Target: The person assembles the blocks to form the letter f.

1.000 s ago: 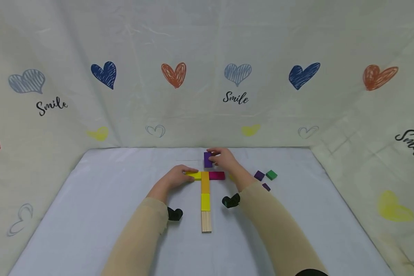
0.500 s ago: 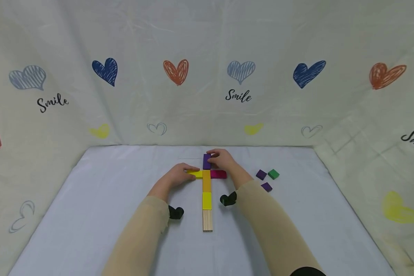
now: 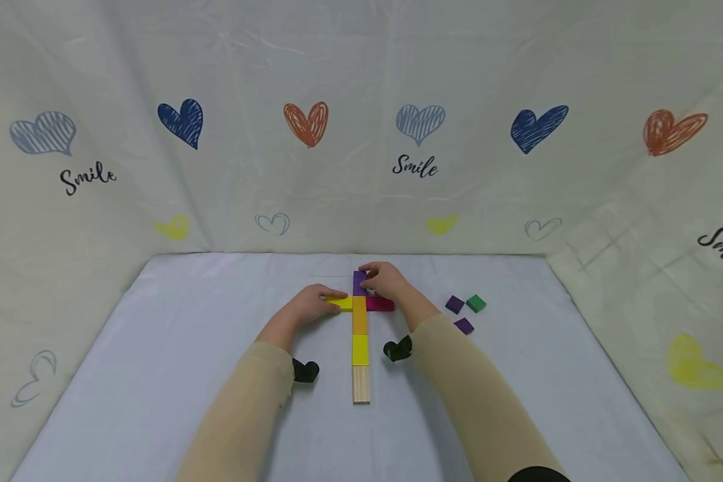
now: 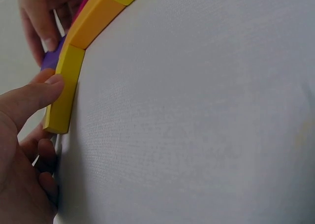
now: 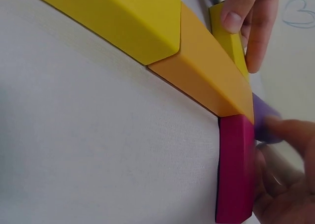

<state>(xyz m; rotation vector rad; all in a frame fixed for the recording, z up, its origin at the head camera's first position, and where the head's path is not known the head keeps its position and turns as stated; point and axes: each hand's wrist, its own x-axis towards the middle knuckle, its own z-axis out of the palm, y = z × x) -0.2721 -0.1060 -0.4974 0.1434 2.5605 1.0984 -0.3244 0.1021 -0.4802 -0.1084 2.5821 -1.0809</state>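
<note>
A cross of wooden blocks lies on the white cloth. Its stem runs from a bare wood block (image 3: 361, 385) through a yellow block (image 3: 360, 350) to an orange block (image 3: 359, 315). Beside the orange block's upper end lie a yellow arm block (image 4: 66, 88) on the left and a magenta block (image 5: 235, 170) on the right. My left hand (image 3: 307, 304) pinches the yellow arm block between thumb and fingers. Thumb and fingers of my right hand (image 3: 388, 281) grip a purple block (image 3: 359, 282) at the orange block's far end, partly covering it.
To the right of my right hand lie two loose purple blocks (image 3: 454, 304) and a green block (image 3: 476, 304). A curtain (image 3: 361, 201) printed with hearts stands along the table's back edge. Dark wrist cameras (image 3: 397, 349) stick out from both sleeves.
The right hand has brought the purple block nearer, from a gap beyond the orange block to right against its end. The left hand has stayed on the yellow arm block.
</note>
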